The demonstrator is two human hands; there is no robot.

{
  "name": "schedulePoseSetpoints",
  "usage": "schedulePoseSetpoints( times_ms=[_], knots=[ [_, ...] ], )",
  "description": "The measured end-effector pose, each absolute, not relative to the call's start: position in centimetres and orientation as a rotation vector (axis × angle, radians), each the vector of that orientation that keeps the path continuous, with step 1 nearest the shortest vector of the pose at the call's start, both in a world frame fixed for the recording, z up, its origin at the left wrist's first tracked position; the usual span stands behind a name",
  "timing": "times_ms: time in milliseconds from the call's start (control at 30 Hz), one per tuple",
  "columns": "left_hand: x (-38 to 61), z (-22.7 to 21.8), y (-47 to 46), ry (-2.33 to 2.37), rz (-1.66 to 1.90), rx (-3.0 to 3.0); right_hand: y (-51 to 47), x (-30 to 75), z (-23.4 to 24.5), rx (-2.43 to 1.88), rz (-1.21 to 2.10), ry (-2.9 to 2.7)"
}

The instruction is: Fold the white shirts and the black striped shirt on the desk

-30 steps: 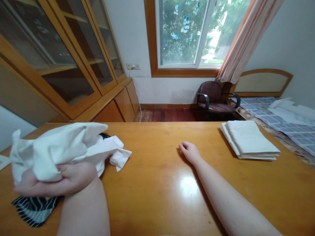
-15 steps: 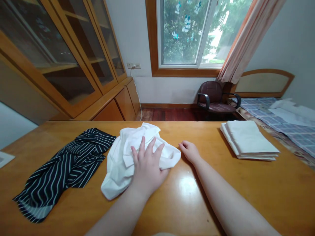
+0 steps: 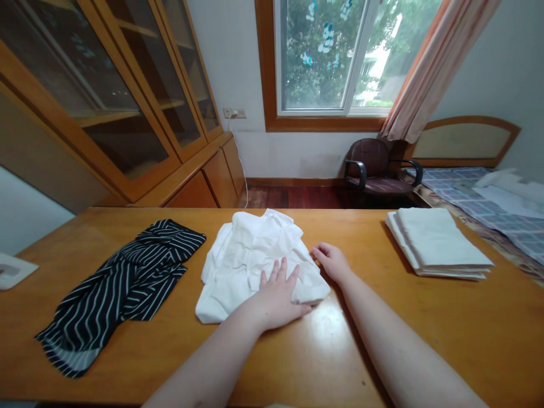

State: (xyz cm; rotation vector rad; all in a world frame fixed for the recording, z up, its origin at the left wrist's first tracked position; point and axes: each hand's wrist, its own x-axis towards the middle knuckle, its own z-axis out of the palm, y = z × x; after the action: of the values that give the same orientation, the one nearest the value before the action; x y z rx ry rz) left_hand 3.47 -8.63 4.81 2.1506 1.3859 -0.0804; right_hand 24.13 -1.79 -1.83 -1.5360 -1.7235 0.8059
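A rumpled white cloth [image 3: 250, 255] lies spread on the wooden table in front of me, creased and layered, its ends partly folded. My left hand [image 3: 278, 300] rests palm down on its near right part, fingers spread and thumb out toward the right. Just beyond the cloth's right edge, my right hand [image 3: 334, 262] lies on the tabletop with its fingers curled in. Its fingertips are close to the cloth, and no fabric shows between them. To the left lies a black garment with white stripes [image 3: 123, 283], loosely bunched.
A stack of folded white cloths [image 3: 440, 243] sits on the table [image 3: 425, 328] at the right. A white object [image 3: 15, 272] is at the left edge. Behind are a glass-doored cabinet [image 3: 170, 153], an office chair [image 3: 376, 167] and a bed [image 3: 505, 209].
The white cloth has been spread wider and flatter, shifting to the right. My left hand has slid right and nearer to me, still spread. My right hand stays curled beside the cloth.
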Motion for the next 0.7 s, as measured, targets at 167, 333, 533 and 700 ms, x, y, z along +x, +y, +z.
schedulePoseSetpoints(
  times_ms=[167, 333, 533, 700],
  knots=[
    [0.1, 7.3, -6.9, 1.633, 0.176, 2.186, -2.1, 24.1, -1.3, -1.528, 0.809, -1.790],
    [-1.8, 4.9, -3.7, 1.952, 0.550, 1.958, -2.0, 24.3, -1.3, -1.520, 0.853, -1.845],
    [0.3, 3.2, -5.0, 1.680, 0.793, 2.021, -1.8, 24.9, -2.2, -1.445, 0.994, -1.785],
    [2.0, 4.0, -6.8, 1.146, 0.623, 2.502, -2.1, 24.2, -2.6, -1.208, 0.686, -1.839]
  ],
)
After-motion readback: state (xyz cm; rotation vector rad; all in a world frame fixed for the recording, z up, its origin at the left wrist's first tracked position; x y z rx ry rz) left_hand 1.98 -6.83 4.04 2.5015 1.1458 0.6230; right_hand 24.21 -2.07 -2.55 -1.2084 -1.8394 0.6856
